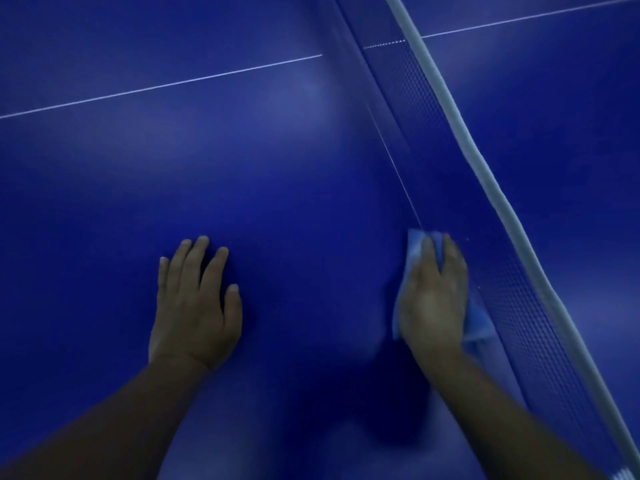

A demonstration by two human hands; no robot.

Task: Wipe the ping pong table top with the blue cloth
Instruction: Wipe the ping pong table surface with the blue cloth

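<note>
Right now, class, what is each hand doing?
Left hand: open, flat on the table top, holding nothing.
Right hand: open, pressing the blue cloth onto the table beside the net.

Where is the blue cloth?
In the head view, the blue cloth lies under the right hand on the table top, right beside the net.

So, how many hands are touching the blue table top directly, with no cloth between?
1. The left hand lies flat on the dark blue ping pong table top. The right hand presses the light blue cloth, close beside the net.
</note>
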